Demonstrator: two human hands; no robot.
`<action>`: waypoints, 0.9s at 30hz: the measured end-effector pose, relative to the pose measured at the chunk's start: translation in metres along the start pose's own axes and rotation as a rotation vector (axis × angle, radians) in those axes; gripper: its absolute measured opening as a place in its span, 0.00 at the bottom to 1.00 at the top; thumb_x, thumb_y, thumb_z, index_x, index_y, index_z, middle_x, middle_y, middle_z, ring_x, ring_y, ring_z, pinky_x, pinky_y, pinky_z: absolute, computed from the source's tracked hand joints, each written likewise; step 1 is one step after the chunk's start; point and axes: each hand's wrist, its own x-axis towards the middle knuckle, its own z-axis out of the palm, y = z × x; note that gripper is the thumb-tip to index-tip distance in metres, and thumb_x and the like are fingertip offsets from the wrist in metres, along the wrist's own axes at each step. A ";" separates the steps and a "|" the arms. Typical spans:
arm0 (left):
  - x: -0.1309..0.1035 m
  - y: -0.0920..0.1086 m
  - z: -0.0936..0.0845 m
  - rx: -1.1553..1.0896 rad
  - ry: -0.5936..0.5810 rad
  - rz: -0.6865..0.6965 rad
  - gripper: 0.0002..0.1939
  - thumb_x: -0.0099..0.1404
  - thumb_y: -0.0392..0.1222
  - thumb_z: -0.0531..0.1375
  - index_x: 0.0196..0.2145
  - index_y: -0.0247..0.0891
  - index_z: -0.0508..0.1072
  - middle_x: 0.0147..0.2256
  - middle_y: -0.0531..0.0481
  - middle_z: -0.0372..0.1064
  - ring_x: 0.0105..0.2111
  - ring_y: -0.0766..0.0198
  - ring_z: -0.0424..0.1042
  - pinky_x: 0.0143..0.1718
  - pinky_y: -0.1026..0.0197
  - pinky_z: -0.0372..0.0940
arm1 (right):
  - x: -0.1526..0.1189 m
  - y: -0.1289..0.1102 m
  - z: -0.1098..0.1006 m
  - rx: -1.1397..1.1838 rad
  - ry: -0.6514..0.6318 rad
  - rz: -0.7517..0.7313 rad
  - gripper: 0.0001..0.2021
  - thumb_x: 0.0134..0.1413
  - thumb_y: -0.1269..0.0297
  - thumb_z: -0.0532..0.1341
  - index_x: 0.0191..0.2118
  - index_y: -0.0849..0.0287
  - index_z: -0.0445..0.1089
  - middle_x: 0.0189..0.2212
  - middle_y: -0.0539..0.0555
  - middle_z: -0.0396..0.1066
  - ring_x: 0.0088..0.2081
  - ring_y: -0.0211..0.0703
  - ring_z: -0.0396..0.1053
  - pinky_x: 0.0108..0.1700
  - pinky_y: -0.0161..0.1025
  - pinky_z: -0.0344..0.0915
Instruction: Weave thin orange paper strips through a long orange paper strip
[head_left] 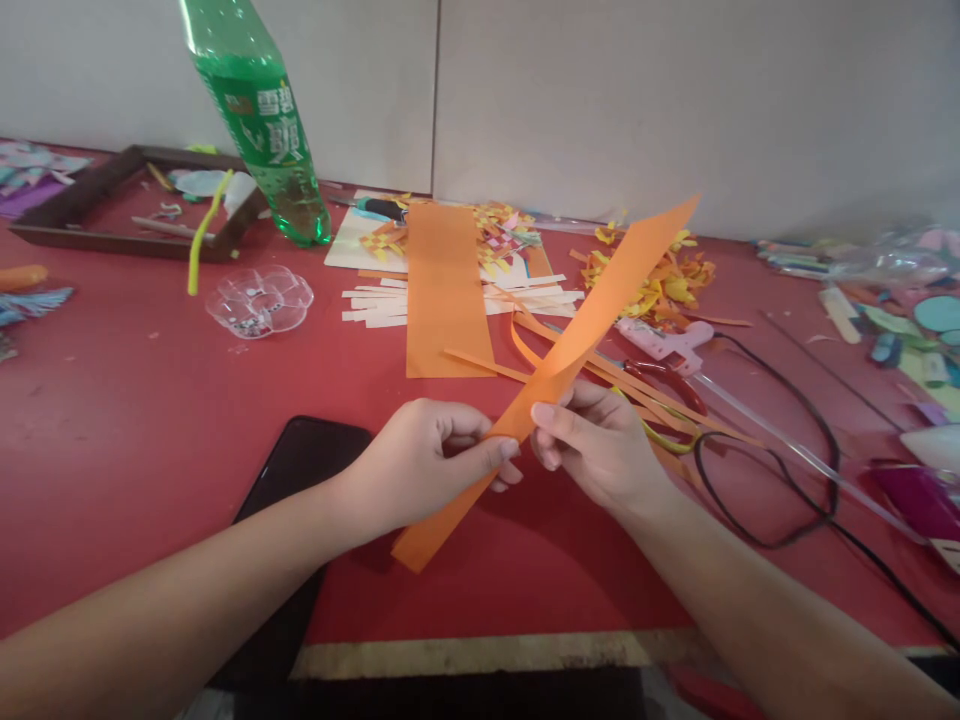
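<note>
A long orange paper strip (596, 310) is held at a slant above the table's near part, its upper end pointing far right. My left hand (439, 455) pinches it below the middle, thumb on top. Just to the right, my right hand (600, 440) also grips the strip between thumb and fingers. Beyond my hands, a wider orange paper sheet (446, 290) lies flat on a stack of cream paper strips (375, 305). Narrow orange strips (660, 400) lie behind my right hand. A black phone (300, 460) is partly hidden under my left forearm.
A green bottle (262, 130) stands at the back left, beside a brown frame (112, 240) and a clear flower-shaped dish (262, 300). At right are a pink glue gun (667, 340) with a looping black cord (832, 450), scissors (667, 385) and orange-yellow paper scraps (667, 275).
</note>
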 end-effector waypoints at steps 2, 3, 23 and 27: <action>0.001 0.000 0.000 -0.003 0.003 -0.004 0.14 0.66 0.46 0.61 0.26 0.37 0.74 0.32 0.49 0.82 0.35 0.63 0.81 0.36 0.67 0.71 | 0.001 -0.001 0.000 0.003 0.002 0.000 0.14 0.42 0.63 0.75 0.21 0.59 0.69 0.14 0.45 0.70 0.13 0.31 0.64 0.16 0.29 0.60; 0.001 0.000 0.000 -0.008 0.003 -0.007 0.14 0.66 0.46 0.61 0.26 0.37 0.74 0.32 0.49 0.82 0.35 0.62 0.81 0.36 0.66 0.71 | 0.001 -0.001 0.000 0.009 0.002 0.002 0.14 0.42 0.63 0.75 0.21 0.59 0.69 0.14 0.45 0.70 0.13 0.31 0.64 0.16 0.29 0.60; 0.000 0.001 0.000 0.020 -0.032 0.059 0.13 0.68 0.44 0.58 0.31 0.34 0.78 0.32 0.48 0.81 0.33 0.64 0.80 0.37 0.66 0.72 | -0.005 0.003 0.003 -0.045 -0.165 0.050 0.09 0.49 0.63 0.71 0.24 0.59 0.74 0.20 0.48 0.73 0.17 0.31 0.65 0.19 0.30 0.62; 0.000 0.002 0.000 0.060 -0.017 0.038 0.12 0.67 0.44 0.59 0.31 0.35 0.78 0.32 0.48 0.81 0.34 0.62 0.80 0.37 0.65 0.71 | -0.005 0.003 0.000 -0.066 -0.120 0.045 0.10 0.50 0.62 0.71 0.26 0.60 0.73 0.19 0.47 0.71 0.17 0.31 0.64 0.19 0.31 0.61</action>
